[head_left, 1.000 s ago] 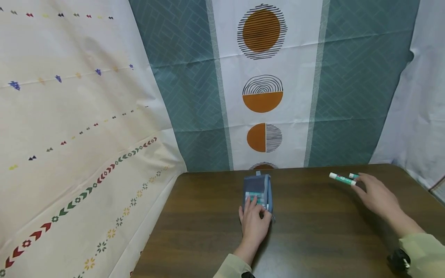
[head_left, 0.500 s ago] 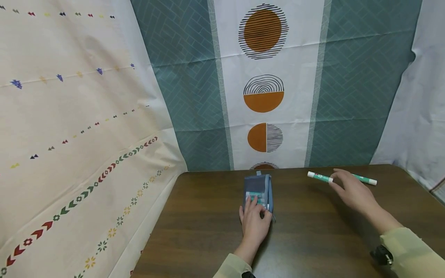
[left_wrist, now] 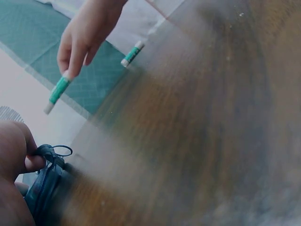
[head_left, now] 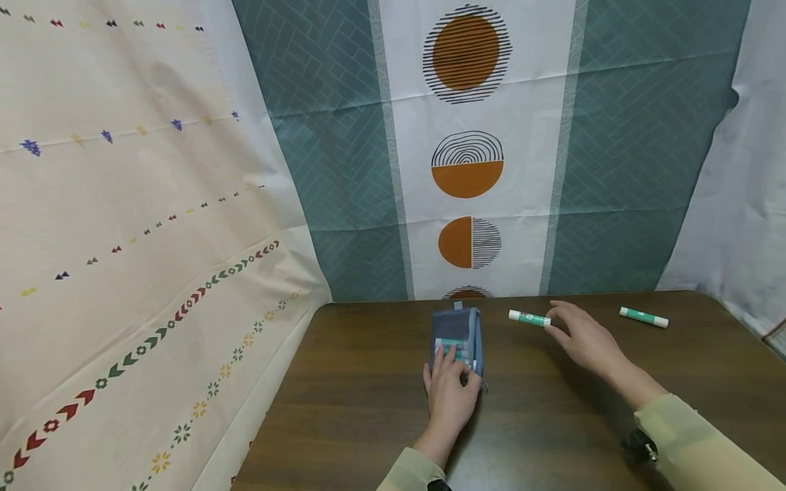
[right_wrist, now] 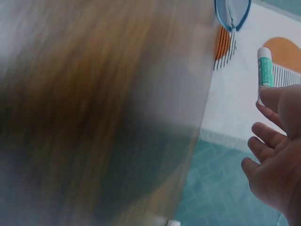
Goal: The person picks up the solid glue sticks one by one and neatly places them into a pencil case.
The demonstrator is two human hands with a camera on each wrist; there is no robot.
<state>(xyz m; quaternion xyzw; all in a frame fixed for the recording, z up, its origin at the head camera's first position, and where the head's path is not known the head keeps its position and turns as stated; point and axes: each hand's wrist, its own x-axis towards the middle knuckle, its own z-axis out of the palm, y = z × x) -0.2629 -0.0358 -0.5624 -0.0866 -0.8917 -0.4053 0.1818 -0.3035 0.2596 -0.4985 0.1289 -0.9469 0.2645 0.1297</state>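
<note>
My right hand [head_left: 588, 344] pinches one end of a green-and-white glue stick [head_left: 527, 318] between thumb and fingertips, raised above the table. Its free end points left, and the other fingers spread loosely in the right wrist view. A blue pencil pouch [head_left: 447, 323] with a see-through front lies on the table, left of the held stick. Several green-and-white sticks [head_left: 452, 342] show inside it. My left hand [head_left: 451, 401] holds the pouch's near end, fingertips over the front and thumb at the zipper edge [left_wrist: 46, 181].
A second glue stick [head_left: 643, 317] lies at the back right of the brown wooden table [head_left: 362, 395]. Patterned cloth [head_left: 344, 170] hangs behind the table's far edge, and cream cloth [head_left: 153, 307] drapes along the left side.
My right hand has moved left toward the pouch with the glue stick, uncovering the second stick on the table. The left hand and the pouch have stayed in place.
</note>
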